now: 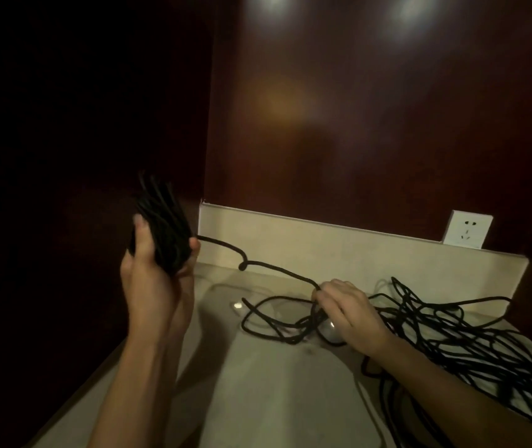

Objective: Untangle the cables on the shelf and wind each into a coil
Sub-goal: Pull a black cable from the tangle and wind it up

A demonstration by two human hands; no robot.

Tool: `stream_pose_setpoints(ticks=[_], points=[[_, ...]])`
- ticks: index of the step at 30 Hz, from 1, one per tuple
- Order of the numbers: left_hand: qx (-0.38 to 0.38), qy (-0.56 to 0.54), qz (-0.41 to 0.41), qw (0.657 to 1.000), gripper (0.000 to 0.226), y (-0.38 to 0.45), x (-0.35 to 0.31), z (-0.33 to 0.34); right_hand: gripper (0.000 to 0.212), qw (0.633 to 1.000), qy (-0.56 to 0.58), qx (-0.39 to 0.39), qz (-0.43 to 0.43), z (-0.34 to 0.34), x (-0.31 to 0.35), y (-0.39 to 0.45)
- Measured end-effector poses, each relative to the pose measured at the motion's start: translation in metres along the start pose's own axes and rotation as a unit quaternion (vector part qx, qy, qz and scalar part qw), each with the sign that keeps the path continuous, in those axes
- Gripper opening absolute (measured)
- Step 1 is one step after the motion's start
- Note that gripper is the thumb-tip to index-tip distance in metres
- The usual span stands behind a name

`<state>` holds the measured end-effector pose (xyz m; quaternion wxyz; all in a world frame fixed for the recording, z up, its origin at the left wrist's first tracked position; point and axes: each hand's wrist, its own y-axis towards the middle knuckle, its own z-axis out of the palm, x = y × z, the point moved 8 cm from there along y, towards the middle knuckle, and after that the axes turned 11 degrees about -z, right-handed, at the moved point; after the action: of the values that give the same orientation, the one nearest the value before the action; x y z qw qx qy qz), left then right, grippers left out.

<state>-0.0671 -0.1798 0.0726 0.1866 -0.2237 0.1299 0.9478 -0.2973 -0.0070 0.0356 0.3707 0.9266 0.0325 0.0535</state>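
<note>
Here the left hand (pixel 153 279) is raised above the shelf (pixel 258 383), its grip clamped around a tight black coil (pixel 162 231) of wound cable, thumb on one side and fingers wrapped round the other; the coil's upper end fades into the dark wall behind it and is hard to trace. From that grip a single strand of black cable (pixel 258 263) runs out and down, with a small kink partway, to the right hand (pixel 345 312). The right hand rests low on the shelf, its fingers curled and pinching the strand where it meets a few loose loops; the fingertips are partly hidden by the cable, so the exact hold is unclear. Beyond and to the outside of the right grip lies the tangled pile of cable (pixel 452 337), spreading toward the frame's edge, where it is cut off. Past the right hand, a white wall socket (pixel 466 232) sits above the pale upstand at the back of the shelf. The lighting is dim, and the surrounding panels are nearly black.
</note>
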Motion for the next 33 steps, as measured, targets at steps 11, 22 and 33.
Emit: stream_pose_setpoints(ticks=[11, 22, 33], points=[[0.057, 0.168, 0.015, 0.984, 0.027, -0.015, 0.012, 0.014, 0.043, 0.965, 0.204, 0.087, 0.138, 0.017, 0.017, 0.006], [0.162, 0.231, -0.015, 0.959, 0.023, -0.039, 0.034, 0.052, 0.046, 0.989, -0.079, -0.042, 0.116, 0.004, 0.077, 0.033], [0.124, 0.134, -0.054, 0.982, 0.029, -0.035, 0.028, 0.046, 0.019, 0.929, 0.147, -0.326, 0.093, 0.003, 0.107, 0.03]])
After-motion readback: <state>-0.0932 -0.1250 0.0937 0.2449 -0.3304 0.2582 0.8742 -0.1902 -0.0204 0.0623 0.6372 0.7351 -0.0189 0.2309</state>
